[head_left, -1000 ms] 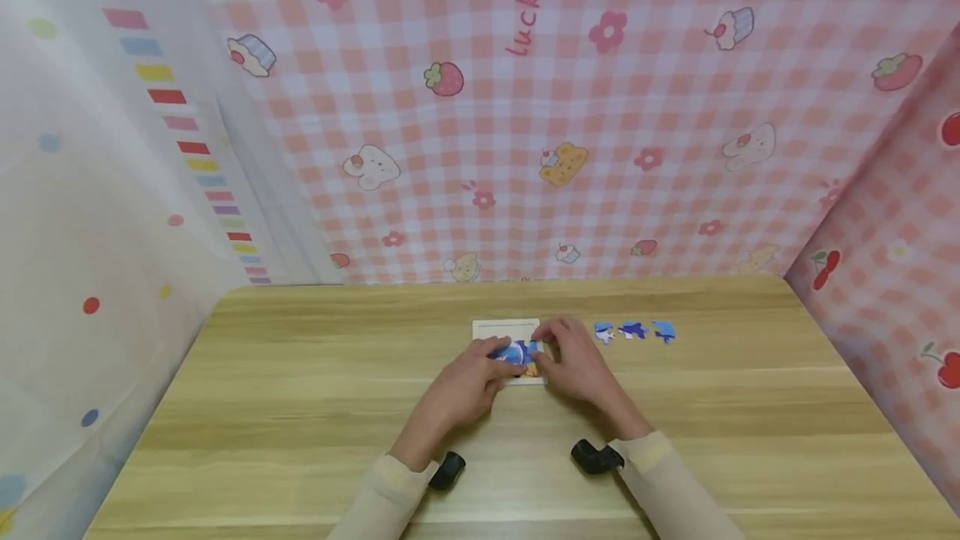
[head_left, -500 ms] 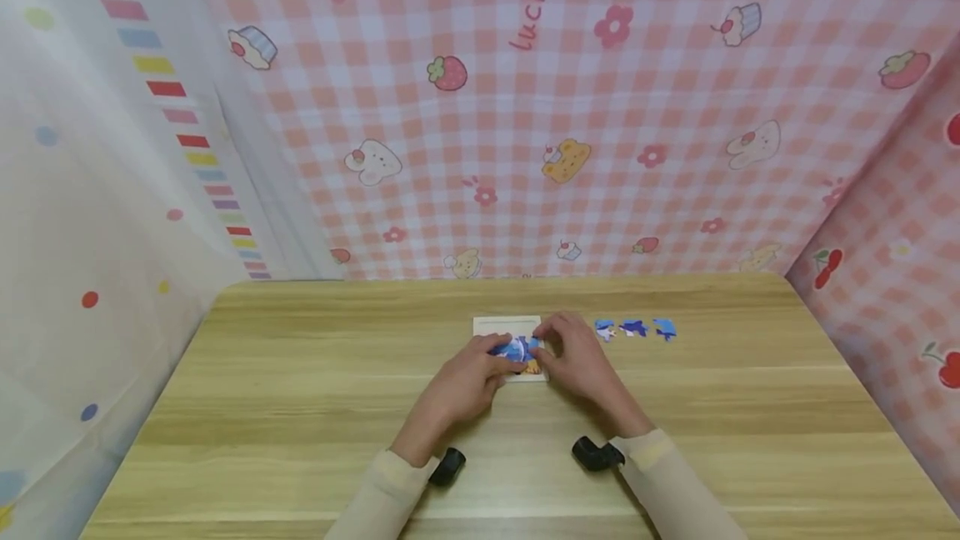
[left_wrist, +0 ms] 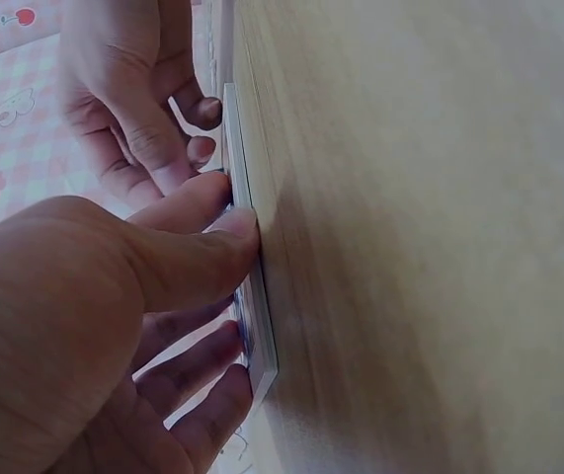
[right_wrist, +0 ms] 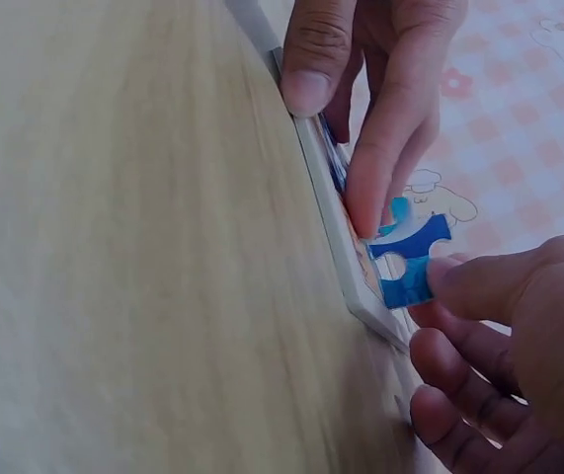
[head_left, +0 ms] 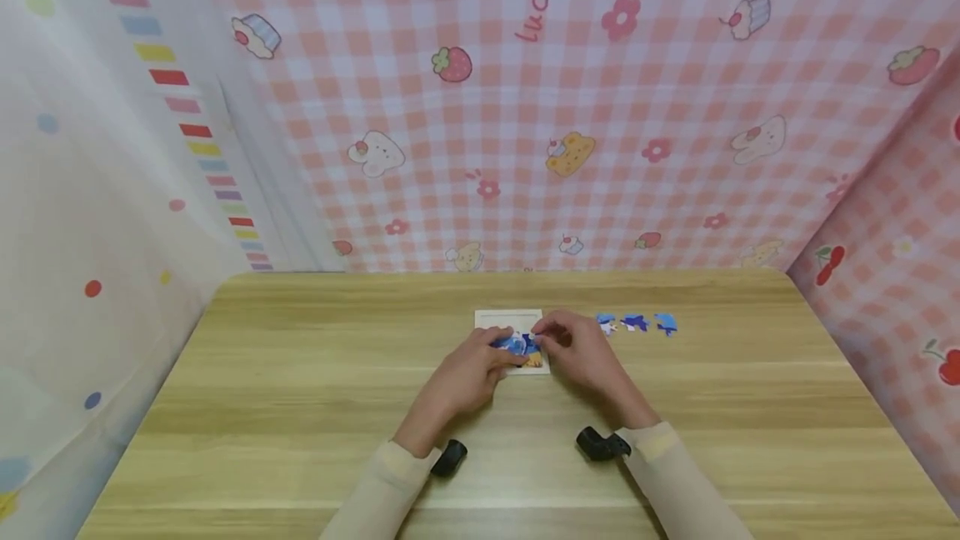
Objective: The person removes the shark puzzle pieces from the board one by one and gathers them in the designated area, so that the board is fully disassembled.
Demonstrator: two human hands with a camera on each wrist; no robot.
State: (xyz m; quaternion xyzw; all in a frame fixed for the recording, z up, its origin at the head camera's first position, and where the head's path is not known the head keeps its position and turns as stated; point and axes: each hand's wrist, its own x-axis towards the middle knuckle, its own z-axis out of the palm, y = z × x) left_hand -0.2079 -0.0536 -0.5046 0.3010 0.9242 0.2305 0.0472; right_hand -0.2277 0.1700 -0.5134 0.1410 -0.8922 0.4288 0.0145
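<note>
My left hand (head_left: 468, 369) rests on a white-framed puzzle board (head_left: 491, 319), its thumb at the near edge and fingertips pressing on the fitted picture pieces. Between thumb and fingers, my right hand (head_left: 581, 352) pinches a blue jigsaw piece (right_wrist: 415, 259) with a white curve on it. That piece stands tilted up over the board's right side, as the right wrist view shows. Part of the picture is orange at the board's lower right. The left hand (left_wrist: 114, 296) hides the picture's left part. In the left wrist view the right hand (left_wrist: 128, 89) is just beyond it, near the board.
Several loose spots of colour are only cloth print. Right of the board lie three jigsaw pieces in a row: one (head_left: 607, 323), a dark blue one (head_left: 634, 322) and a light blue one (head_left: 665, 323). A checked cloth (head_left: 450, 123) hangs behind the wooden table (head_left: 300, 357).
The whole scene has shifted slightly upward in the head view. Near the board's right side, the pinched piece has changed its tilt a little; the left hand keeps its place on the board.
</note>
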